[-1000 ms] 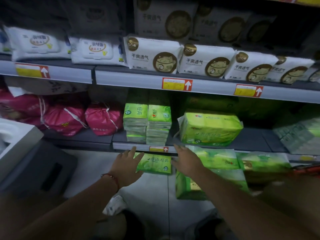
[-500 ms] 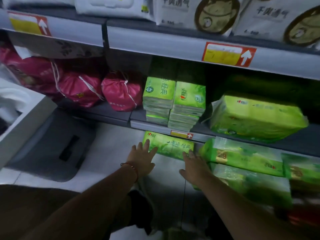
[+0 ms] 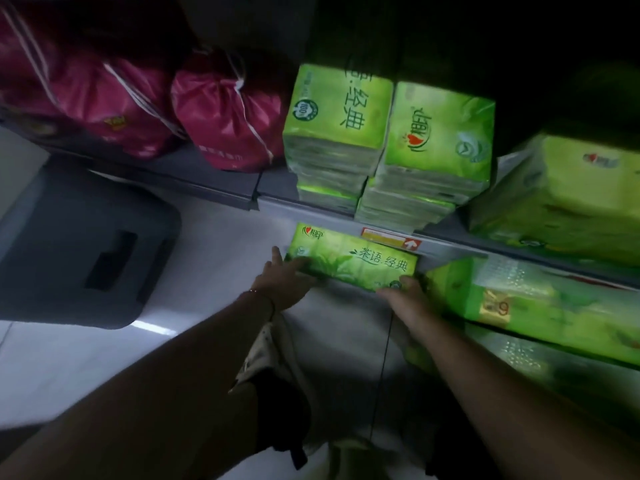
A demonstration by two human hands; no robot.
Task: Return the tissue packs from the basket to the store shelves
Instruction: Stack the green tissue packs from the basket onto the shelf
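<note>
Below the shelf edge (image 3: 311, 213), green tissue pack (image 3: 353, 259) held level between both hands, left hand (image 3: 282, 284) gripping its left end, right hand (image 3: 403, 294) gripping its right corner, price tag (image 3: 391, 239) just above, pink bags (image 3: 221, 116) up left.

Both forearms reach forward and converge on the green tissue pack (image 3: 353, 261). The left hand (image 3: 282, 284) holds its left end — fingers along the pack's lower edge, thumb raised, a thin bracelet at the wrist. The right hand (image 3: 403, 297) grips its lower right corner.
</note>
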